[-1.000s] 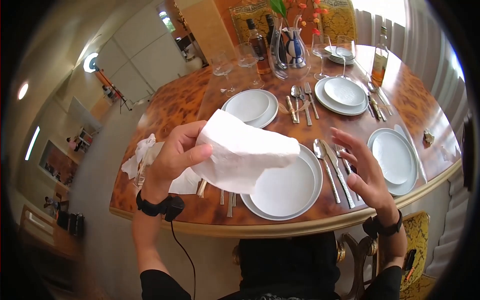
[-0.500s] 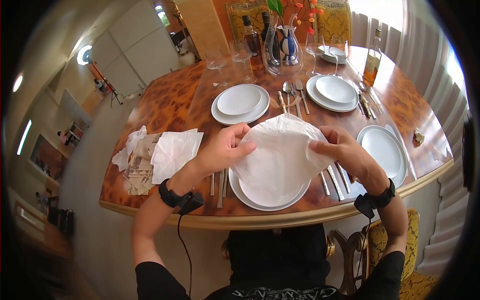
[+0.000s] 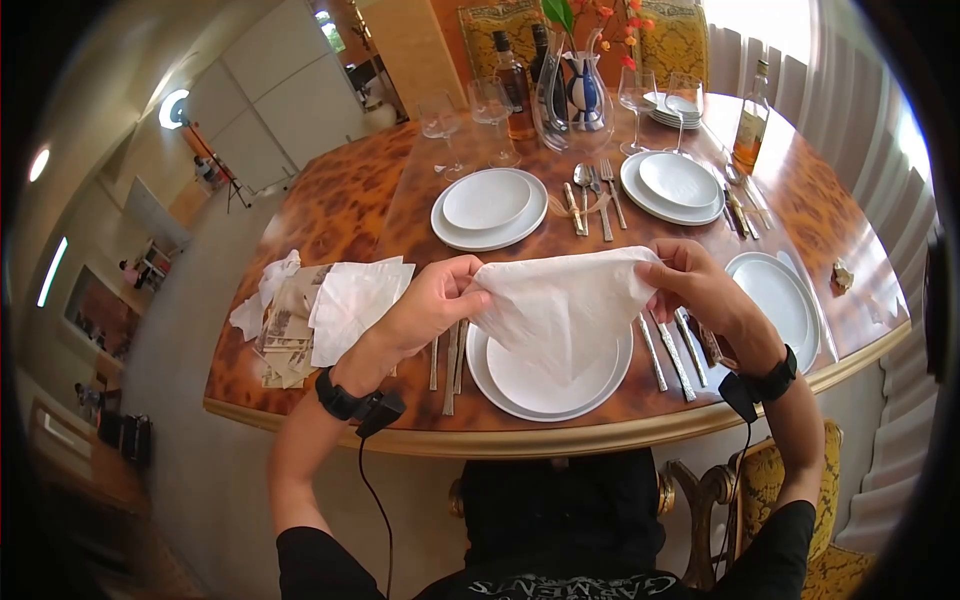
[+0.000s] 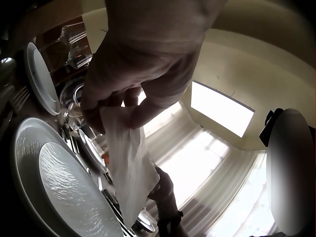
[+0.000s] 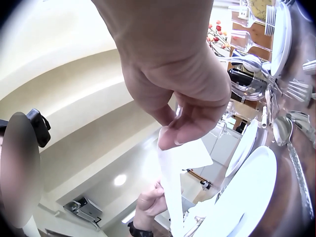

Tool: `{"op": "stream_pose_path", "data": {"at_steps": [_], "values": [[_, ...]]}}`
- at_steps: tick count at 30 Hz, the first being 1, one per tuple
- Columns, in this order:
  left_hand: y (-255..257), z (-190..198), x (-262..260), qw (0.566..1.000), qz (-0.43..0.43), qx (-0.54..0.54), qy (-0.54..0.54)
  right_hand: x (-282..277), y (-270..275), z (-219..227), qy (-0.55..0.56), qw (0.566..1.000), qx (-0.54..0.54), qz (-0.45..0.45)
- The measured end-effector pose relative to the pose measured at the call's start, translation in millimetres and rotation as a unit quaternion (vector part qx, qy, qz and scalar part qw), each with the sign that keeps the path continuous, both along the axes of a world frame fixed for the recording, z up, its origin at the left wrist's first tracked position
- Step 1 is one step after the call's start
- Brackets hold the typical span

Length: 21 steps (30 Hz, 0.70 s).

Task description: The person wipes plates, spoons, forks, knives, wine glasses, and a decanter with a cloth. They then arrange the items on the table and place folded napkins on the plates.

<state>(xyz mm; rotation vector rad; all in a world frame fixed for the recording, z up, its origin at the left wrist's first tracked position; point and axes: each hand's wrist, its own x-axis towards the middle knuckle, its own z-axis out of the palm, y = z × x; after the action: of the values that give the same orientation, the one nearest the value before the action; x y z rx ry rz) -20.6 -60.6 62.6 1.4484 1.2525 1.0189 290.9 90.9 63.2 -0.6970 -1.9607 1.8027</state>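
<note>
A thin white paper napkin is stretched between both hands. Its top edge runs nearly straight, and the rest hangs in a point over a white plate stacked on a larger one. My left hand pinches the napkin's left corner between thumb and fingers; in the left wrist view the napkin drops from the fingertips. The opposite top corner is pinched by my right hand, as the right wrist view shows with the napkin below the thumb. The hanging part hides some of the plate.
Left on the table lie another white napkin and patterned brownish papers. Knives and spoons flank the plate, including a knife. More plates, stemmed glasses, a glass decanter and bottles stand farther back.
My right hand came in from over the right-side cutlery and took hold of the napkin, which only the left hand held. The napkin went from bunched to spread, then to a taut-topped hanging point.
</note>
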Motion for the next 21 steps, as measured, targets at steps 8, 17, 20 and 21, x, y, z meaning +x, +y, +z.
{"op": "stream_pose_path", "data": {"at_steps": [8, 17, 20, 21], "values": [[-8.7, 11.6, 8.6, 0.998, 0.041, 0.013, -0.046, 1.6, 2.5, 0.9, 0.039, 0.999, 0.002, -0.006], [-60.2, 70.6, 25.0, 0.939, -0.058, 0.301, 0.155, 26.7, -5.6, 3.9, 0.343, 0.926, 0.070, 0.140], [-61.2, 53.8, 18.8, 0.959, -0.040, 0.252, 0.125, 21.8, -0.6, -14.3, 0.319, 0.936, 0.052, 0.138], [-62.9, 52.1, 18.0, 0.975, -0.039, 0.209, 0.067, 22.9, -1.5, -18.1, 0.300, 0.946, 0.024, 0.120]]}}
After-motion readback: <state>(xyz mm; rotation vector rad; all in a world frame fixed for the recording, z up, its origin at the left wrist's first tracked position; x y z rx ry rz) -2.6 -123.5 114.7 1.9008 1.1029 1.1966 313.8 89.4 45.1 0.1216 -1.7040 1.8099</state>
